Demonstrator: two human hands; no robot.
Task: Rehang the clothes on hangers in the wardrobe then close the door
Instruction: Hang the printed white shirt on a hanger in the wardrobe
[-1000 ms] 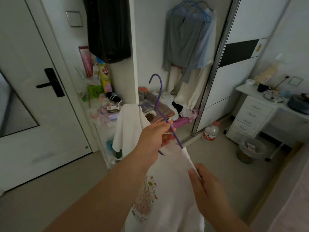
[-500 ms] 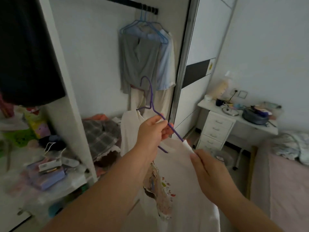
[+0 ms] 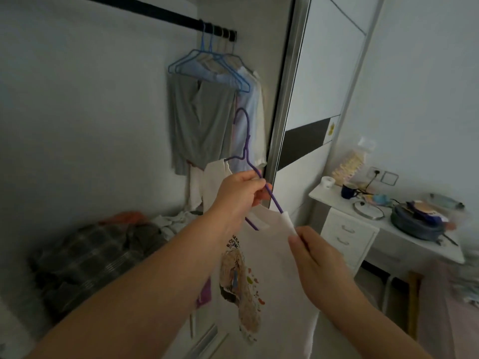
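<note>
A white T-shirt (image 3: 274,257) with a printed picture hangs on a purple wire hanger (image 3: 246,141), in front of the open wardrobe. My left hand (image 3: 238,195) grips the hanger just below its hook. My right hand (image 3: 313,257) pinches the shirt's shoulder at the hanger's right end. The hook points up, well below the black rail (image 3: 145,11). At the rail's right end, blue hangers (image 3: 207,63) carry a grey garment (image 3: 199,120) and pale clothes. The sliding door (image 3: 324,73) stands to the right, pushed aside.
A heap of loose clothes, one checked (image 3: 88,257), lies on the wardrobe floor at the lower left. A white drawer unit (image 3: 347,234) with a mug, a pot and a lid stands to the right. A bed edge shows at the far right.
The view has moved closer to the wardrobe and tilted up, so the rail is in sight. Both hands have lifted the hanger and shirt toward the hanging clothes. The grips are unchanged.
</note>
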